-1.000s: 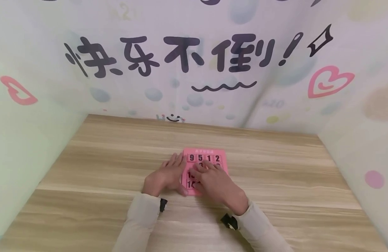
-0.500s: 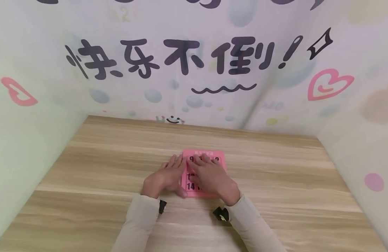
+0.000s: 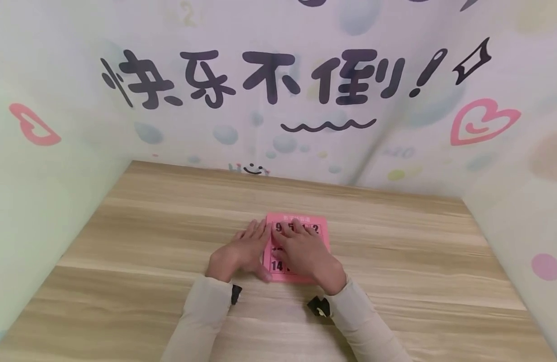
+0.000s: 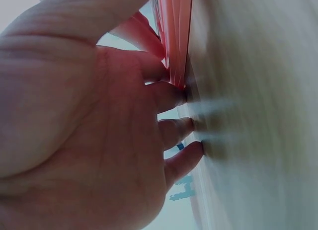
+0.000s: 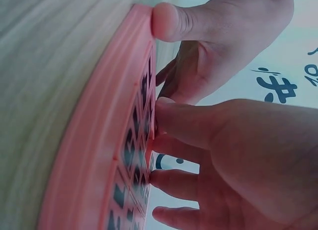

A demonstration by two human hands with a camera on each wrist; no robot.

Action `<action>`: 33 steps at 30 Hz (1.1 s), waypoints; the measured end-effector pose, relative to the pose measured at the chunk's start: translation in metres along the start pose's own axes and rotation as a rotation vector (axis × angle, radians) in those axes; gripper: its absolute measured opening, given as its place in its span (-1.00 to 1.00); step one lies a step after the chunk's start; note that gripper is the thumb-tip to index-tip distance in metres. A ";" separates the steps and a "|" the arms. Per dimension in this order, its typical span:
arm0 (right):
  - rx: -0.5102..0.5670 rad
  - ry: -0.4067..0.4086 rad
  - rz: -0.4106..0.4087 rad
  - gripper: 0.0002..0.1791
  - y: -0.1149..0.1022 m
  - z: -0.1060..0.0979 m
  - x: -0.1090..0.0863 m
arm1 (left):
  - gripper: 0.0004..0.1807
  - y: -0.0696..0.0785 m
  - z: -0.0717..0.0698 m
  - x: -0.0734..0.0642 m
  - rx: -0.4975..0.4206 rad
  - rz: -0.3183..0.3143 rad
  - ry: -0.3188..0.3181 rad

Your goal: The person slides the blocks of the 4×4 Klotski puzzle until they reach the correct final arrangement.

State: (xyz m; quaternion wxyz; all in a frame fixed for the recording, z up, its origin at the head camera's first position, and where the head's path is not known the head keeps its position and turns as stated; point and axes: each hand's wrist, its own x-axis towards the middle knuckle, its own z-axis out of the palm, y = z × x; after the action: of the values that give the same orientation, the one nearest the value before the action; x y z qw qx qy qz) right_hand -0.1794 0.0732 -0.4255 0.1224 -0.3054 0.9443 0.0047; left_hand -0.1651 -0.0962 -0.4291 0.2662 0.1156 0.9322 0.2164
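A pink number slide puzzle lies flat on the wooden table, with black numerals on its square tiles. My left hand rests along its left side, fingers extended. In the right wrist view the left thumb touches the near corner of the frame. The left wrist view shows left fingertips down at the tabletop beside the puzzle's edge. Over the tiles is my right hand, its thumb and fingertips on the face. It hides the middle and right tiles; 9, 2 and 14 show.
The wooden table extends around the puzzle on all sides. Behind it hangs a pale printed backdrop with large dark characters, and side panels flank the table. Each wrist carries a small black device at the cuff.
My right hand has shifted slightly left and up over the puzzle from a second ago, then stayed nearly put. The left hand keeps its place at the left side. The view has shifted slightly.
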 end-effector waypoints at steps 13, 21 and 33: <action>0.000 -0.014 0.005 -0.42 -0.004 -0.002 -0.006 | 0.33 0.001 0.000 0.000 0.003 0.008 -0.012; -0.017 -0.030 -0.016 -0.47 -0.008 -0.006 -0.011 | 0.34 0.002 -0.001 0.000 -0.004 0.005 -0.006; -0.070 -0.048 -0.029 -0.53 -0.012 -0.009 -0.015 | 0.35 0.002 -0.001 0.002 0.018 -0.001 -0.011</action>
State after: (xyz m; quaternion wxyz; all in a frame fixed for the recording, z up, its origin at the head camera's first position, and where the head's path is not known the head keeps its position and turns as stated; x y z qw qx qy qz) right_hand -0.1623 0.0712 -0.4123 0.1344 -0.3229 0.9359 0.0433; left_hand -0.1670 -0.0938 -0.4283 0.2706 0.1186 0.9326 0.2071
